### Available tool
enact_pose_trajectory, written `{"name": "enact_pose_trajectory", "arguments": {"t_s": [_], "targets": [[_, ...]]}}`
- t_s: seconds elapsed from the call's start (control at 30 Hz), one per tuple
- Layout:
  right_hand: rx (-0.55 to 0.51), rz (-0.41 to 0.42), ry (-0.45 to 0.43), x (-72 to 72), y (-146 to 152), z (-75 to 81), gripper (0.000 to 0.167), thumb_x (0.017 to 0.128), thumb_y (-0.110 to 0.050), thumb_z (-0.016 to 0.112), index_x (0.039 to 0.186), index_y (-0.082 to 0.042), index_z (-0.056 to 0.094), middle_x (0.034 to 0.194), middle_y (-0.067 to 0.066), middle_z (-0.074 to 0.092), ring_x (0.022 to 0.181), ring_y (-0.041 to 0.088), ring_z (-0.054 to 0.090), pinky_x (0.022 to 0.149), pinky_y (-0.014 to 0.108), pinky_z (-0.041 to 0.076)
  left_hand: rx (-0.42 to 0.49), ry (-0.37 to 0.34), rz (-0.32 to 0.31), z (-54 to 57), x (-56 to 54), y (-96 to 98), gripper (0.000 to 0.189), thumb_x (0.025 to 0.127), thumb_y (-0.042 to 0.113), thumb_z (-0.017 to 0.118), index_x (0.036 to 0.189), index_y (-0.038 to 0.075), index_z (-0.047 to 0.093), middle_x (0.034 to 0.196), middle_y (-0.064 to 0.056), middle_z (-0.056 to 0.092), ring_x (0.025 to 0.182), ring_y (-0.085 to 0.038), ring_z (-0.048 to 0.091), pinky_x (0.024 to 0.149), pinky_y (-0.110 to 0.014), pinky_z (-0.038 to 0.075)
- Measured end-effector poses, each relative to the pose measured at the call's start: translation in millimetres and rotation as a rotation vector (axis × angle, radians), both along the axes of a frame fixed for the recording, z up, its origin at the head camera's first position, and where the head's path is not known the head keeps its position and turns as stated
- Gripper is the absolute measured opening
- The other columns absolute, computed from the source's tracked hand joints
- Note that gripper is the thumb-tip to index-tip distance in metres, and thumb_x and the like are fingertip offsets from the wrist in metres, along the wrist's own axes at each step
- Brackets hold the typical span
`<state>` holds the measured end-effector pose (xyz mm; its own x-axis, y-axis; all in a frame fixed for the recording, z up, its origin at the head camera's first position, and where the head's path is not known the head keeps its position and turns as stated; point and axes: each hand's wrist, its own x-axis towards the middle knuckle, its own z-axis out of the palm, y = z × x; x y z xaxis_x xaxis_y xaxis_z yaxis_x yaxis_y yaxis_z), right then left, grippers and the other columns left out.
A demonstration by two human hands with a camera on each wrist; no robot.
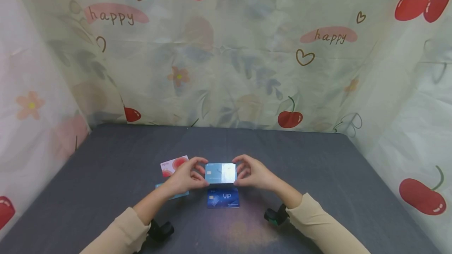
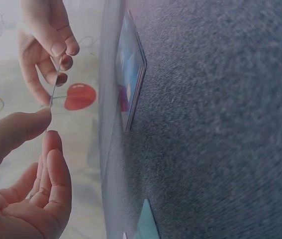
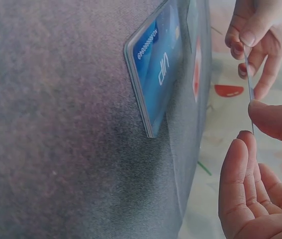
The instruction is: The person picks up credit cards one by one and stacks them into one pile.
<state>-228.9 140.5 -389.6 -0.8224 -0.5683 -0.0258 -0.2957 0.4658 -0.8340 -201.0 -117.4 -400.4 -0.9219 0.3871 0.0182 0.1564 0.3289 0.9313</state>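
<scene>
A light blue bank-style card (image 1: pixel 214 173) with a chip and a bright glare on its right half is held up between both hands. My left hand (image 1: pixel 186 176) pinches its left edge between thumb and fingers. The opposite edge is pinched by my right hand (image 1: pixel 255 173). Both wrist views show the card edge-on as a thin line, raised above the table. Beneath it lies a small stack of cards, a dark blue VIP card (image 1: pixel 223 198) on top; the stack's layered edges show in the right wrist view (image 3: pixel 153 74).
Left of the stack, partly behind my left hand and wrist, lie a pink card with red circles (image 1: pixel 174 165) and a light blue card (image 1: pixel 179 195). All rest on a dark grey cloth-covered table (image 1: pixel 303 156). A printed curtain (image 1: pixel 226 77) closes off the back and sides.
</scene>
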Motion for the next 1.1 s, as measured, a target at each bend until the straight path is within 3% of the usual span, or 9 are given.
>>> {"name": "enact_pose_trajectory", "arguments": {"t_s": [0.67,1.1], "targets": [[0.006,0.024,-0.036,7.9,3.3,-10.1,0.056,0.077,-0.006,0.073,0.125,0.002,0.044,0.095,0.014,0.058,0.078,0.011,0.062,0.067,0.021,0.052,0.005,0.006,-0.030,-12.1,5.9,2.5,0.057,0.075,0.001,0.073,0.123,-0.008,0.043,0.096,-0.023,0.053,0.075,-0.016,0.065,0.064,-0.020,0.052],[-0.001,0.026,-0.028,10.5,5.0,-14.6,0.055,0.076,-0.004,0.073,0.124,0.002,0.045,0.094,0.013,0.058,0.077,0.012,0.063,0.066,0.020,0.051,-0.024,-0.004,-0.034,-12.5,7.8,3.2,0.056,0.076,0.003,0.074,0.123,-0.006,0.044,0.095,-0.019,0.054,0.076,-0.016,0.065,0.068,-0.023,0.055]]}}
